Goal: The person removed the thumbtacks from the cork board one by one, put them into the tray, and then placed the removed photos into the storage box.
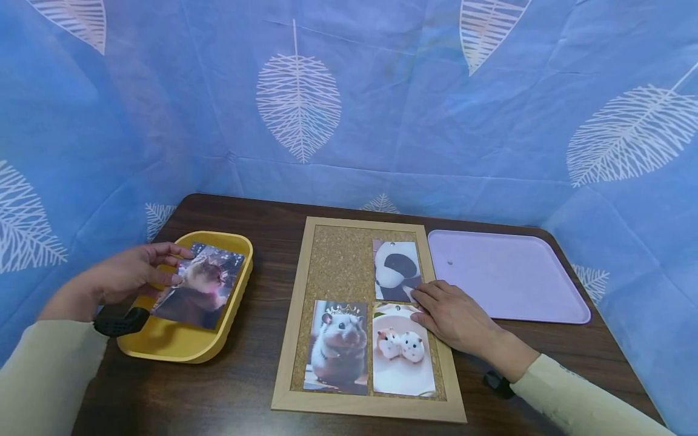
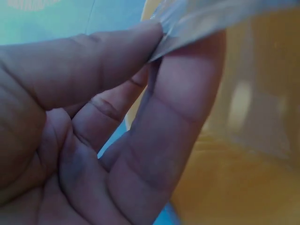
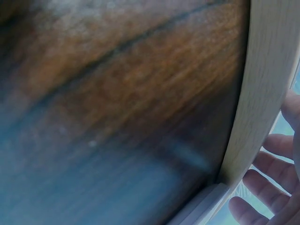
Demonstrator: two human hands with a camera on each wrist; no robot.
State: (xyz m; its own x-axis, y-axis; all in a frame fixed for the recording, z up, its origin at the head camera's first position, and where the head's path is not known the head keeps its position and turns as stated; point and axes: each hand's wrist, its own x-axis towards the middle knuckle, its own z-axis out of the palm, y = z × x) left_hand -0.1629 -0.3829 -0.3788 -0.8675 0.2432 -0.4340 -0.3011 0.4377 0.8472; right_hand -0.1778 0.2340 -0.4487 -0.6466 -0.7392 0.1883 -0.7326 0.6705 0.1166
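Note:
My left hand pinches the edge of a photo card between thumb and fingers, over the yellow basket. The card shows a hamster in pinkish light. In the left wrist view, the thumb presses the card's corner against a finger. My right hand rests at the right side of the wood-framed corkboard. Its fingers, fairly straight, touch the lower right of a black-and-white picture card and the top of a two-hamster card. A crowned-hamster card lies beside it.
A lilac tray lies right of the corkboard, with a small pin on it. All stand on a dark wooden table. A blue leaf-print curtain hangs behind and at both sides.

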